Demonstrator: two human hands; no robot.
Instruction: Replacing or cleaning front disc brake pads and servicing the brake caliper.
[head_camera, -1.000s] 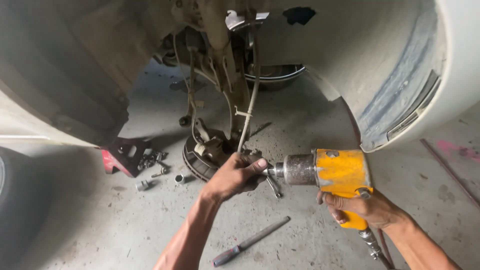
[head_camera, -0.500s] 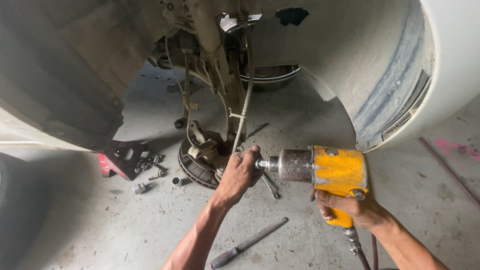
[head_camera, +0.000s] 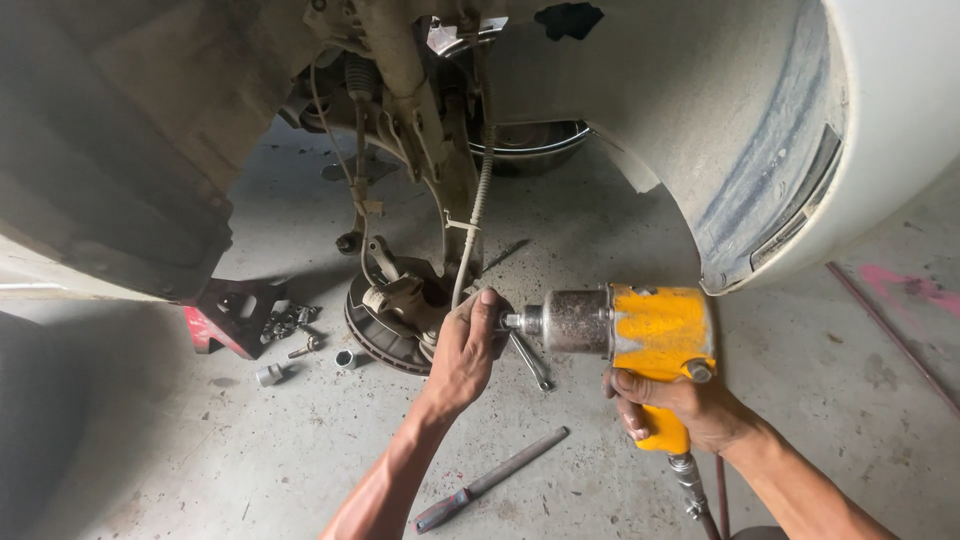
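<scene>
— So where was the impact wrench (head_camera: 640, 335) when you stopped there?

— Low in front of me, under the wheel arch (head_camera: 760, 150). My right hand (head_camera: 690, 405) was wrapped tight round its yellow grip from below, fingers closed on the handle, with the air hose (head_camera: 695, 490) running down off the bottom of it. The yellow body sat just above that hand, and the steel nose pointed to my left.

— And the other hand?

— My left hand (head_camera: 465, 350) was up at the nose end, fingers curled round the tip of the drive where it met the hub. I had it closed there, thumb on top (what exactly sat under the fingers, I couldn't tell you; they covered it). So the tool lay level between my two hands, right hand at the back, left at the front.

— What was around you?

— Right beside my left hand were the brake disc (head_camera: 385, 330) and the knuckle, with the strut (head_camera: 420, 120) rising above them. A spanner (head_camera: 530, 360) lay on the concrete floor (head_camera: 300, 450) just under the tool's nose. Nearer to me lay a file with a dark handle (head_camera: 490, 480), and off to the left a red jack stand (head_camera: 225, 320) with loose sockets (head_camera: 270, 375) scattered beside it.
</scene>
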